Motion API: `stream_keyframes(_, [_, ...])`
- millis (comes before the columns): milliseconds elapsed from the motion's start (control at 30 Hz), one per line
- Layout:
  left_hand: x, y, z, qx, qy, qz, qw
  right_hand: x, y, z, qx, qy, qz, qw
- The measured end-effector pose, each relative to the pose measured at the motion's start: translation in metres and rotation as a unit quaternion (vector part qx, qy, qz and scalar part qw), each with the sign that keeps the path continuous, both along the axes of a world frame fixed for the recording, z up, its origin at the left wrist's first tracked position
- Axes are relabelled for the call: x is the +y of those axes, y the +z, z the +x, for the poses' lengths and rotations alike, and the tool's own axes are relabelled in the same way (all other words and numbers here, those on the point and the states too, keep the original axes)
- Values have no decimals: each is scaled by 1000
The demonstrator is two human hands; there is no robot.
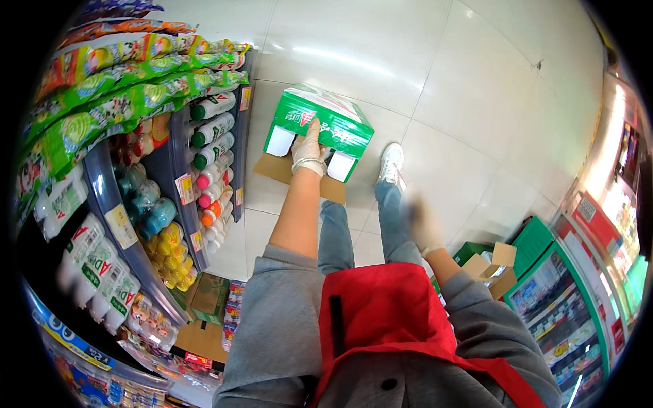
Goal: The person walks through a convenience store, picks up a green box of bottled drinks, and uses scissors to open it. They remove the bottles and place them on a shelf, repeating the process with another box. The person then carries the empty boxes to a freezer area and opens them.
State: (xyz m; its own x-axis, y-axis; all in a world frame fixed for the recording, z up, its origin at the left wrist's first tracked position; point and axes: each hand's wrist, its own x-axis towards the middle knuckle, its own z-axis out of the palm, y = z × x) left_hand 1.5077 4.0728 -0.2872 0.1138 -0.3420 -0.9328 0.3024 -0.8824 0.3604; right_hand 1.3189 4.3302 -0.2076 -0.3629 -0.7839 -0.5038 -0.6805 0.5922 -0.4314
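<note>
My left hand (308,153), in a pale glove, grips a green and white cardboard carton (339,125) by its side, thumb on the outer panel. The carton is held in front of me above the floor, tilted, with its near side open. White inner flaps and a brown flap (332,190) hang out there; what is inside cannot be made out. My right hand (424,224), also gloved, is at my right side near my leg. It is blurred by motion, so its fingers and anything in them are unclear.
On the left, store shelves (102,173) hold bottled drinks (214,130) and green snack packs (102,107). Cartons (210,297) stand low beside them. To the right are an opened cardboard box (492,268) and a green-framed glass-door cooler (561,301). Pale tiles (459,102) cover the floor.
</note>
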Motion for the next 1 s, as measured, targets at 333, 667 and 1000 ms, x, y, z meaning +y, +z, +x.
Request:
stream_keyframes(333, [2,7,-28,-18,-113,-137,984,11,32,-34,-96,-114,30,988])
stream_keyframes(667, [-41,52,-72,-137,-874,-200,421,20,38,-44,-159,-275,20,948])
stream_keyframes(1000, [-39,51,-28,-163,-916,-223,290,-35,6,-75,45,53,11,998])
